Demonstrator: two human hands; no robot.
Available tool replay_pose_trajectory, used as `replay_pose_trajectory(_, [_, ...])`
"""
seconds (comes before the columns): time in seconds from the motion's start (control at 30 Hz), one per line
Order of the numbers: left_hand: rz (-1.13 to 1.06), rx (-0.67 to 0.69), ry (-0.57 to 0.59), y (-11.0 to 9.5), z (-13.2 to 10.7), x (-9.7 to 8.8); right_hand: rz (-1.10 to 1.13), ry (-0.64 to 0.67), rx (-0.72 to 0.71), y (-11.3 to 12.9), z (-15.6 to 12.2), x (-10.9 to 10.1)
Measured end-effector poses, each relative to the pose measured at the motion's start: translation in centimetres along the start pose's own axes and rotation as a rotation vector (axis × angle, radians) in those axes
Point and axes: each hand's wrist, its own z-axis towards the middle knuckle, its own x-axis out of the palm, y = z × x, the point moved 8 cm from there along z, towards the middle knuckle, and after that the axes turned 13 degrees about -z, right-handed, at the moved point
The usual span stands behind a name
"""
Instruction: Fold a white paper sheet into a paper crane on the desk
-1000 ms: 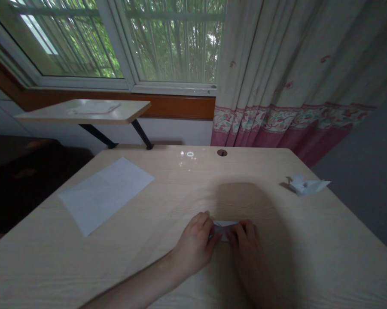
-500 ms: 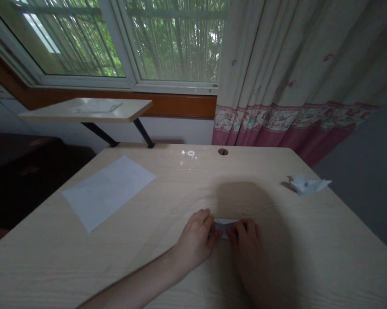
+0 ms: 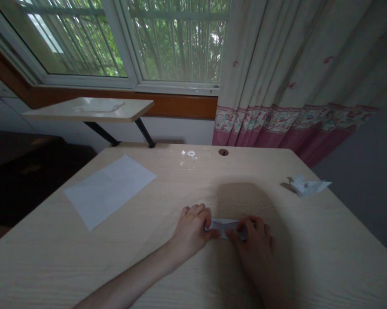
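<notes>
A small folded piece of paper (image 3: 223, 228) lies on the table in front of me, narrow and running left to right. My left hand (image 3: 192, 225) grips its left end, thumb along the near edge and fingers curled at the far side. At the opposite end my right hand (image 3: 253, 240) pinches the paper between thumb and fingers. Both palms rest close to the tabletop. The two ends of the paper are partly hidden by my fingers, and its middle shows creases.
On the left of the wooden table (image 3: 167, 193) lies a flat white sheet (image 3: 111, 189). A folded paper figure (image 3: 309, 185) sits near the right edge. At the back left a raised shelf (image 3: 93, 110) stands on black legs, and a round cable hole (image 3: 223, 152) is at the rear.
My hands have spread apart along the folded paper, left hand leftward and right hand rightward. More of the paper's middle shows between them.
</notes>
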Motion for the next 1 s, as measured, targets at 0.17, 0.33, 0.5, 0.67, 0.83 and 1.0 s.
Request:
replay_pose_trajectory(0.17, [-0.052,0.021,0.036,0.7,0.3,0.0,0.025,0.115,0.024,-0.9,0.5,0.5])
replay_pose_trajectory(0.33, [-0.09,0.043,0.082,0.9,0.3,0.0,0.043,0.274,0.065,-1.7,1.1,0.6])
replay_pose_trajectory(0.5, [-0.145,0.045,0.137,1.2,0.3,-0.4,0.059,0.382,0.039,-2.2,1.2,1.2])
replay_pose_trajectory(0.67, [-0.218,0.072,0.18,1.7,0.1,-0.5,0.08,0.36,-0.013,-2.7,1.2,1.7])
replay_pose_trajectory(0.83, [-0.224,0.147,0.13,1.2,-0.3,-1.2,0.093,0.313,-0.052,-2.7,0.8,1.6])
replay_pose_trajectory(1.0, [-0.332,0.376,0.185,-1.5,-1.2,-1.7,0.074,0.147,-0.064,-1.8,0.4,0.6])
